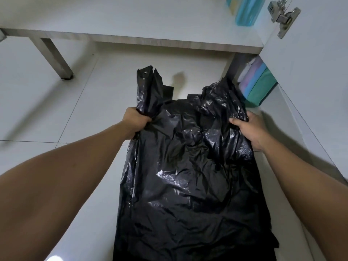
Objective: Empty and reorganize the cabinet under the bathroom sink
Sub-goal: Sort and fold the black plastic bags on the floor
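A large black plastic bag (188, 176) is spread out between the two forearms and covers the middle of the view from the near edge. It is crumpled and shiny, and I see no print on it.

The left hand (135, 125) is at the far left corner of the bag. Its fingers are curled tightly round a bunched handle, which stands up above the fist. The right hand (248, 127) is at the far right corner of the bag. Its thumb lies on top of the plastic and the other fingers go under it, so it pinches the edge. The two hands are well apart, with the width of the bag between them.

Under the bag and to its left is the pale tiled floor (84, 110). Just beyond the far right corner of the bag, soft packs (258, 83) in purple, blue and green stand together; no writing can be read on them.

Beyond the bag is the cabinet (131, 19), with one leg (52, 57) far to the left. A blue bottle (246, 10) stands on its bottom board, its label too blurred to read. To the right of the bag is the open door (310, 72), with a metal hinge (282, 17).
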Tool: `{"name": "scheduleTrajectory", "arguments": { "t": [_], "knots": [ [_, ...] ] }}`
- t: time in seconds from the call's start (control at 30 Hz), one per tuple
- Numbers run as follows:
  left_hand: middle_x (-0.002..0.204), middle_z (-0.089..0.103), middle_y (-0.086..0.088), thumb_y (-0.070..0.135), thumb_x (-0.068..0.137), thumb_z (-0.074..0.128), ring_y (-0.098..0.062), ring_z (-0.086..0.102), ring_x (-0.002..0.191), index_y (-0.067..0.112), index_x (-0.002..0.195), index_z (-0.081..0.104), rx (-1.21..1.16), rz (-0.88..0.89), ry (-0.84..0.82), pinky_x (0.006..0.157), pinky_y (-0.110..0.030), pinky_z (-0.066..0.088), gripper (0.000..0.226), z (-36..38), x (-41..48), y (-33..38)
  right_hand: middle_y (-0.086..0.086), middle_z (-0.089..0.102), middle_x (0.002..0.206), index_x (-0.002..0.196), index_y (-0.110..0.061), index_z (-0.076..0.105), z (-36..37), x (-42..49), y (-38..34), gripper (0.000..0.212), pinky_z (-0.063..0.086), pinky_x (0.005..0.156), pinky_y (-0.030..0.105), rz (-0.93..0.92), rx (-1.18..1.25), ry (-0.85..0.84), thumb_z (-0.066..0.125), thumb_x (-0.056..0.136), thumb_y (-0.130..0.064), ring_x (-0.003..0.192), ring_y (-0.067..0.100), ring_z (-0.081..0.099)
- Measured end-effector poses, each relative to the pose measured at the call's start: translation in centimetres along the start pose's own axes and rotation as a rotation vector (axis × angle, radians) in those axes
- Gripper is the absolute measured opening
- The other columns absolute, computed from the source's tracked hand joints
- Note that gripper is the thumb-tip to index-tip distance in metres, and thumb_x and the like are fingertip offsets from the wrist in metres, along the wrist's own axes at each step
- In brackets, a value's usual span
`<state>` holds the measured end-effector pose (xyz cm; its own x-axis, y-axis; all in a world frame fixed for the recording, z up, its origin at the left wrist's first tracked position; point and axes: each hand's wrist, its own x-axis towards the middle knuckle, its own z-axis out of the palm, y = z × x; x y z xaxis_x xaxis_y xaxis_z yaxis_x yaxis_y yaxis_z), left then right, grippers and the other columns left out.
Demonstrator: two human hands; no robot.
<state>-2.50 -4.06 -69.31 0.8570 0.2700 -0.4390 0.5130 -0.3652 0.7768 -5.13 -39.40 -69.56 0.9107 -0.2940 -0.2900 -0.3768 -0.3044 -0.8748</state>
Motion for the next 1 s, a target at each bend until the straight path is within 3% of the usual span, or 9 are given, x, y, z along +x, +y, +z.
{"name": "scheduleTrajectory", "arguments": {
  "t": [0.13,0.27,0.37,0.5,0.6,0.67,0.83,0.93,1.0],
  "knots": [
    [0.115,0.066,-0.007,0.001,0.080,0.060,-0.025,0.063,0.105,0.023,0.140,0.053,0.239,0.531,0.010,0.090,-0.031,0.050,0.064,0.3,-1.6,-0.9,0.005,0.061,0.114,0.130,-0.016,0.059,0.6,-1.8,1.1,0.048,0.051,0.080,0.028,-0.608,-0.551,0.157,0.064,0.084,-0.002,0.093,0.021,0.060],
    [0.113,0.046,-0.006,0.010,0.085,0.058,-0.030,0.056,0.102,0.036,0.149,0.039,0.888,0.851,-0.137,0.083,-0.042,0.050,0.071,0.5,-2.8,-1.2,0.005,0.046,0.092,0.123,-0.019,0.069,1.2,-3.6,2.1,0.056,0.039,0.069,0.032,-0.961,-0.975,-0.020,0.066,0.074,0.010,0.084,0.025,0.048],
    [0.125,0.040,-0.006,0.042,0.090,0.055,-0.027,0.044,0.118,0.039,0.140,0.048,1.228,0.899,-0.230,0.096,-0.040,0.043,0.051,0.6,-3.6,-1.5,-0.002,0.044,0.105,0.124,-0.028,0.068,1.5,-4.4,1.7,0.042,0.040,0.083,0.035,-0.835,-1.090,-0.230,0.066,0.082,-0.023,0.101,0.020,0.045],
    [0.130,0.045,-0.008,0.087,0.081,0.019,-0.025,0.033,0.126,0.034,0.133,0.057,1.250,0.769,-0.333,0.106,-0.047,0.027,0.084,0.6,-4.4,-2.1,-0.016,0.055,0.107,0.101,-0.030,0.076,2.5,-5.2,0.4,0.065,0.030,0.102,0.040,-0.481,-0.888,-0.341,0.024,0.088,-0.067,0.110,0.010,0.041],
    [0.105,0.062,-0.008,0.060,0.098,0.024,-0.029,0.048,0.117,0.021,0.088,0.067,0.796,0.643,-0.256,0.105,-0.049,0.025,0.059,1.3,-4.3,-1.5,-0.016,0.064,0.081,0.085,-0.023,0.073,3.5,-4.2,-0.6,0.045,0.042,0.094,0.037,-0.275,-0.588,-0.249,0.040,0.101,-0.049,0.094,0.016,0.062],
    [0.088,0.065,-0.006,0.042,0.100,0.043,-0.031,0.058,0.102,0.016,0.083,0.061,0.705,0.577,-0.145,0.101,-0.045,0.032,0.036,2.1,-3.8,-1.0,-0.005,0.064,0.093,0.096,-0.017,0.064,4.1,-3.3,-1.1,0.016,0.044,0.080,0.029,-0.258,-0.573,-0.181,0.064,0.094,-0.034,0.095,0.021,0.063],
    [0.108,0.062,-0.010,0.034,0.073,0.074,-0.031,0.060,0.105,0.011,0.104,0.065,0.616,0.427,-0.046,0.088,-0.040,0.054,0.040,3.7,-2.4,-0.5,0.011,0.050,0.135,0.140,-0.011,0.040,5.9,-0.8,-2.1,0.099,0.042,0.105,0.044,0.072,-0.911,-0.277,0.091,0.061,-0.043,0.123,0.032,0.051],
    [0.117,0.056,-0.014,0.041,0.060,0.082,-0.030,0.059,0.108,0.003,0.125,0.054,0.683,0.238,-0.073,0.092,-0.042,0.055,0.080,4.4,-1.9,-0.7,0.010,0.057,0.106,0.106,-0.008,0.052,6.5,0.1,-2.5,0.057,0.048,0.099,0.041,0.151,-0.979,-0.332,0.087,0.066,-0.029,0.106,0.030,0.058],
    [0.117,0.059,-0.010,0.038,0.067,0.078,-0.027,0.064,0.102,0.009,0.126,0.056,0.621,0.170,-0.117,0.089,-0.037,0.056,0.069,4.5,-1.7,-0.9,0.009,0.055,0.088,0.080,-0.007,0.051,6.7,0.1,-2.8,0.020,0.047,0.079,0.026,0.046,-1.009,-0.358,0.068,0.083,-0.018,0.090,0.023,0.056]
  ]
}}
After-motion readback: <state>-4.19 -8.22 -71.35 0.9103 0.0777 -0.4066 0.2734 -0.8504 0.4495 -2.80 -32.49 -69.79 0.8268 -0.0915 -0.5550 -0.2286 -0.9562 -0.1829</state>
